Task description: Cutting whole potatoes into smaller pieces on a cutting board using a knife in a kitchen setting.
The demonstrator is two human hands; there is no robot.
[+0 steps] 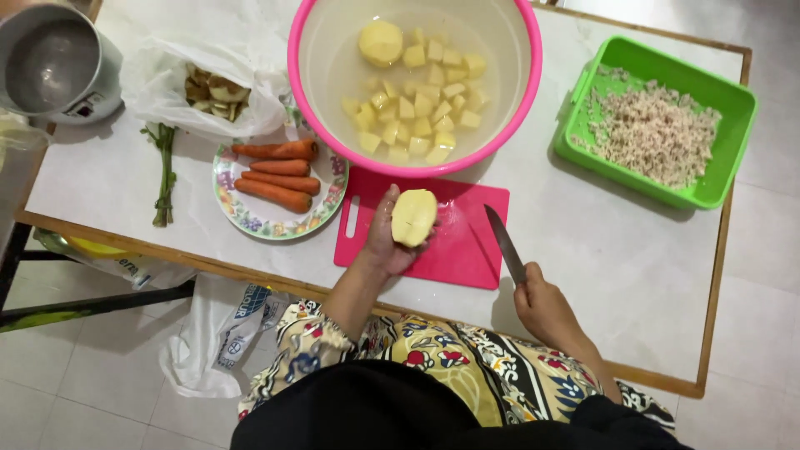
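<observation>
The left hand [385, 237] is cupping a peeled potato [413, 217] with its fingers wrapped around it, above the pink cutting board [454, 242] on the worktop [600, 250]. The right hand [542, 304] is gripping a knife [505, 244], fingers clenched on its handle, blade pointing toward the pink bowl [414, 83] holding potato cubes in water. 4 carrots [279, 171] are lying on a floral plate [275, 221].

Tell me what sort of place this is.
Most likely a home kitchen or dining spot. The left hand holds a peeled potato over a pink cutting board, the right hand grips a knife, and a pink basin holds potato cubes in water.
</observation>
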